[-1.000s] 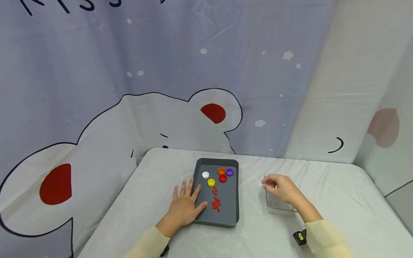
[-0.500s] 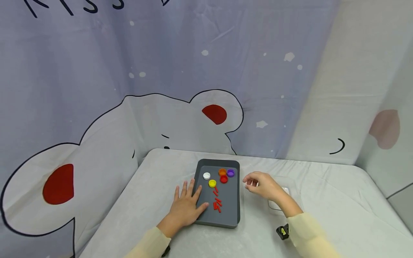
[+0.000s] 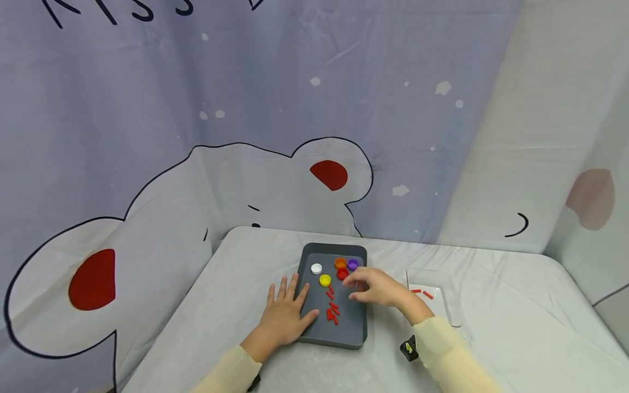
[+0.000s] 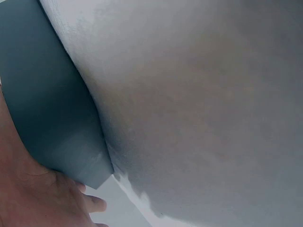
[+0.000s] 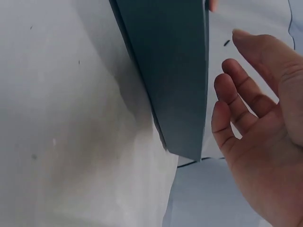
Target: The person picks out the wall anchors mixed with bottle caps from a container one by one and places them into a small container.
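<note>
My left hand [image 3: 282,319] rests with spread fingers across the left rim of a dark grey tray [image 3: 351,330]. Over the tray's right side hovers my right hand [image 3: 380,287], its fingers loosely bent. The right wrist view shows nothing between thumb and fingers of that hand [image 5: 260,109], beside the tray's outer wall [image 5: 170,71]. Inside the tray are small round cups or caps: white [image 3: 316,268], orange [image 3: 340,263], purple [image 3: 352,264], red [image 3: 342,274] and yellow [image 3: 325,280]. Several short red sticks [image 3: 333,307] lie below the yellow one.
A clear plastic box [image 3: 454,305] stands right of the tray, partly behind the right forearm, with red sticks [image 3: 428,295] in it. White cloth [image 3: 530,322] covers the table. A printed curtain [image 3: 255,98] hangs behind. A small black device [image 3: 409,348] sits at the right wrist.
My right hand has moved left from above the clear box to over the tray's right side, uncovering the red sticks in the box. The left hand has stayed on the tray.
</note>
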Demonstrator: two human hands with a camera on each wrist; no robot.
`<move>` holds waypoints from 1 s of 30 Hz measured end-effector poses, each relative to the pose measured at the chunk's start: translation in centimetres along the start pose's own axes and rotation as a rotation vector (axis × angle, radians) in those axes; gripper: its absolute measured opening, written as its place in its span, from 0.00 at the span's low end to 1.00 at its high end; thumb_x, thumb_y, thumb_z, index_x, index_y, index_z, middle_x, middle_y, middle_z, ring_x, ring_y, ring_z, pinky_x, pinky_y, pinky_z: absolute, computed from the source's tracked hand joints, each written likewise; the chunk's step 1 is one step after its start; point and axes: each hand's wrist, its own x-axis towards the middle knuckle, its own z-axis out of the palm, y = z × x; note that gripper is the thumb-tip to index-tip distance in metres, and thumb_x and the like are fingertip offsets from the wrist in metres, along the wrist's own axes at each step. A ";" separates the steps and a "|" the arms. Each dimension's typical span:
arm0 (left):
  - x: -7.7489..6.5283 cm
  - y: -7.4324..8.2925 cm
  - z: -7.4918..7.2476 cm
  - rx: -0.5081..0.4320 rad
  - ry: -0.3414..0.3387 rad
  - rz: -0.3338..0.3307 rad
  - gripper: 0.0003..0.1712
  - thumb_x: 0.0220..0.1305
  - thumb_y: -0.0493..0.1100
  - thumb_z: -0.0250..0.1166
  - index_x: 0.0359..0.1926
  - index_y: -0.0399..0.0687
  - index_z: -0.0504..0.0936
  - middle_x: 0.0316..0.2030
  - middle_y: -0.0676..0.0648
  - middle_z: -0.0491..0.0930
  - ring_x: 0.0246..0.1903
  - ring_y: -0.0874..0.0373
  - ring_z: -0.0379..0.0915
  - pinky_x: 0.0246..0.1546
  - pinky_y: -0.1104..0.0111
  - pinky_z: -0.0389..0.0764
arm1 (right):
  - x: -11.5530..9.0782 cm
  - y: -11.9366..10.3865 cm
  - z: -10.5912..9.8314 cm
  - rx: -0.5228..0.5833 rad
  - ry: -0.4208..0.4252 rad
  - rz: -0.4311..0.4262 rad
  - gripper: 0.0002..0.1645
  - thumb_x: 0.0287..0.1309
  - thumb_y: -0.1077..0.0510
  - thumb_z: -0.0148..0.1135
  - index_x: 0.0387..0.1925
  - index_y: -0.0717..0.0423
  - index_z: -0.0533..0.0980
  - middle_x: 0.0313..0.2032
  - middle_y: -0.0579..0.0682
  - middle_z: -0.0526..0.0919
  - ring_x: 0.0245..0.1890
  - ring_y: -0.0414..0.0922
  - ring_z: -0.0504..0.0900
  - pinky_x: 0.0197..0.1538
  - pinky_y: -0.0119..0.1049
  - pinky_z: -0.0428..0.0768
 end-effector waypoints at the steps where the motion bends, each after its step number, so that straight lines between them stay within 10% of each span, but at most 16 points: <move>1: 0.0 0.0 0.0 0.001 -0.001 0.001 0.45 0.71 0.74 0.46 0.78 0.53 0.61 0.80 0.40 0.45 0.78 0.35 0.37 0.73 0.38 0.39 | 0.2 0.0 0.2 -0.005 -0.016 -0.003 0.15 0.61 0.58 0.71 0.49 0.57 0.84 0.46 0.54 0.85 0.38 0.44 0.79 0.44 0.36 0.80; 30: 0.1 -0.3 0.2 0.017 0.014 0.012 0.44 0.72 0.73 0.45 0.78 0.53 0.62 0.80 0.40 0.45 0.78 0.35 0.39 0.73 0.37 0.41 | 4.5 -0.1 3.0 -0.205 -0.331 0.053 0.19 0.54 0.60 0.77 0.49 0.46 0.87 0.30 0.44 0.79 0.30 0.33 0.70 0.36 0.28 0.73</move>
